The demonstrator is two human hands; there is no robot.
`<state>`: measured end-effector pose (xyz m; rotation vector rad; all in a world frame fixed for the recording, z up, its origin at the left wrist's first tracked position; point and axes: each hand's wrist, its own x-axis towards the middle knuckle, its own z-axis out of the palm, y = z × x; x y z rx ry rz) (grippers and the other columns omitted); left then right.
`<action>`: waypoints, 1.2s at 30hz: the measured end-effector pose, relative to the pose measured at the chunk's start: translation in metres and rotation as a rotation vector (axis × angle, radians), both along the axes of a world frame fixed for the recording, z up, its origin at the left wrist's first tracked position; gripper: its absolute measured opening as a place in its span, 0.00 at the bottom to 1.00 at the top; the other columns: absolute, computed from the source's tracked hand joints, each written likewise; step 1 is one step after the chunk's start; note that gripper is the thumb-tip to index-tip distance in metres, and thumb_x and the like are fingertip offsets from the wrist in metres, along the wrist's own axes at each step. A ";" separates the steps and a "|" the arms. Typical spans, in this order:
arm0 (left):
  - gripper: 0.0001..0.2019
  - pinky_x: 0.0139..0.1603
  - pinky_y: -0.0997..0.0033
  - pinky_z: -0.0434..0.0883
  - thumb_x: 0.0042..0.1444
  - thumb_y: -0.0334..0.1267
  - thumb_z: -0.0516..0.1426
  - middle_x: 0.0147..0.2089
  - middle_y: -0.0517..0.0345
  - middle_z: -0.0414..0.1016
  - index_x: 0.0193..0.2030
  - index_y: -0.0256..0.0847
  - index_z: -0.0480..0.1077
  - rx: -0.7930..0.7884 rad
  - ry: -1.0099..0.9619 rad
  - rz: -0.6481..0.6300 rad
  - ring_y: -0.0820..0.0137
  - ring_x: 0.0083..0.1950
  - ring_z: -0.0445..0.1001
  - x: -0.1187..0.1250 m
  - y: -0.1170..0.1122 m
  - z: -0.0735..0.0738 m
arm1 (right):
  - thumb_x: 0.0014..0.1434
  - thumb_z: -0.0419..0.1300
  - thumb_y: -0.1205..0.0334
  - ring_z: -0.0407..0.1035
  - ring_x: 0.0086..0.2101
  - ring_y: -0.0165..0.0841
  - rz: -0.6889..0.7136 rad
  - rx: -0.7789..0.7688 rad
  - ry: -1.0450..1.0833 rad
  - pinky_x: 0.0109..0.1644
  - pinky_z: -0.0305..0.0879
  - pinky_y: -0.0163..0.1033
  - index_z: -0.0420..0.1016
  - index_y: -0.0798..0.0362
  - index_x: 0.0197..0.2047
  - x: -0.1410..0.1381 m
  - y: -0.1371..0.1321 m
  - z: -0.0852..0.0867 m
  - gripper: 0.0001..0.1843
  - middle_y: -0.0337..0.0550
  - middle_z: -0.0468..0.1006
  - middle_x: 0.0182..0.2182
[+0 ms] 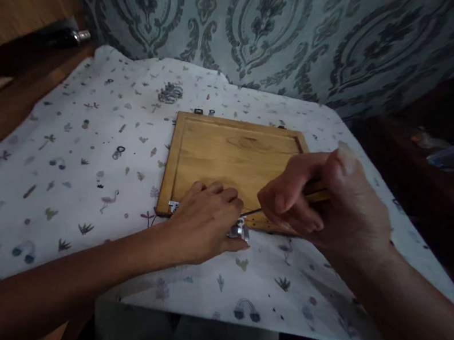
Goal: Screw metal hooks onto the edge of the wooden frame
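A wooden panel with a raised frame [214, 146] lies flat on the table. Over its near edge rests my left hand [207, 220], fingers bent on the wood and thumb below, holding a shiny metal latch [239, 230] at that edge. My right hand [323, 200] is closed around the yellowish handle of a screwdriver [254, 212]. The thin shaft points left and reaches the latch beside my left fingers; where exactly its tip sits is hidden. A second metal fitting [174, 205] shows at the panel's near left corner.
A small heap of metal hardware [170, 92] lies behind the panel on the patterned white tablecloth [82, 188]. Dark fittings [198, 111] stick out at the panel's far edge. Wooden furniture [58, 76] borders the left, and a patterned wall [262, 19] the back.
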<state>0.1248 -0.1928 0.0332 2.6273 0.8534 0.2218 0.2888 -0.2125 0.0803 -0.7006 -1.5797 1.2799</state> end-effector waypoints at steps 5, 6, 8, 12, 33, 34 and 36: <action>0.21 0.54 0.55 0.61 0.57 0.51 0.63 0.51 0.50 0.73 0.48 0.35 0.72 -0.008 -0.007 -0.004 0.57 0.55 0.68 0.001 0.000 -0.001 | 0.63 0.61 0.46 0.41 0.13 0.22 -0.147 -0.049 0.060 0.18 0.42 0.35 0.80 0.53 0.22 -0.010 0.000 0.001 0.25 0.30 0.53 0.10; 0.22 0.54 0.55 0.61 0.57 0.52 0.63 0.51 0.50 0.73 0.48 0.35 0.72 0.002 -0.008 -0.002 0.56 0.55 0.68 0.001 0.000 -0.001 | 0.63 0.62 0.45 0.40 0.13 0.22 -0.184 -0.054 0.073 0.18 0.41 0.35 0.79 0.53 0.21 -0.012 -0.001 0.001 0.25 0.30 0.53 0.10; 0.22 0.52 0.55 0.62 0.57 0.53 0.62 0.50 0.49 0.73 0.47 0.35 0.72 0.016 0.010 0.003 0.55 0.54 0.68 0.002 0.000 -0.001 | 0.62 0.62 0.45 0.40 0.13 0.22 -0.261 -0.069 0.100 0.18 0.41 0.35 0.78 0.52 0.20 -0.017 -0.001 0.001 0.25 0.30 0.50 0.10; 0.21 0.48 0.57 0.62 0.56 0.53 0.62 0.47 0.50 0.73 0.43 0.35 0.72 0.024 0.022 0.013 0.57 0.50 0.70 0.001 0.000 -0.001 | 0.62 0.62 0.44 0.43 0.14 0.24 -0.351 -0.084 0.107 0.19 0.43 0.36 0.77 0.51 0.20 -0.020 -0.002 0.002 0.25 0.30 0.47 0.11; 0.20 0.48 0.59 0.62 0.55 0.54 0.63 0.45 0.53 0.73 0.41 0.37 0.72 0.001 0.025 0.030 0.58 0.49 0.70 0.001 0.000 0.000 | 0.62 0.64 0.51 0.63 0.26 0.30 -0.437 -0.016 0.052 0.34 0.66 0.40 0.75 0.47 0.35 -0.004 -0.010 -0.017 0.09 0.34 0.65 0.23; 0.20 0.49 0.58 0.62 0.55 0.54 0.63 0.46 0.52 0.73 0.42 0.37 0.72 0.009 0.027 0.029 0.58 0.50 0.70 0.001 0.000 0.000 | 0.63 0.63 0.52 0.67 0.29 0.32 -0.435 0.010 -0.001 0.38 0.68 0.41 0.75 0.46 0.39 -0.001 -0.013 -0.021 0.08 0.36 0.70 0.27; 0.21 0.51 0.56 0.63 0.56 0.54 0.63 0.50 0.50 0.73 0.45 0.37 0.72 0.022 0.022 0.025 0.56 0.53 0.69 0.001 0.000 -0.001 | 0.66 0.60 0.53 0.72 0.38 0.34 -0.422 0.063 -0.149 0.46 0.70 0.43 0.74 0.44 0.47 0.003 -0.018 -0.027 0.09 0.39 0.75 0.36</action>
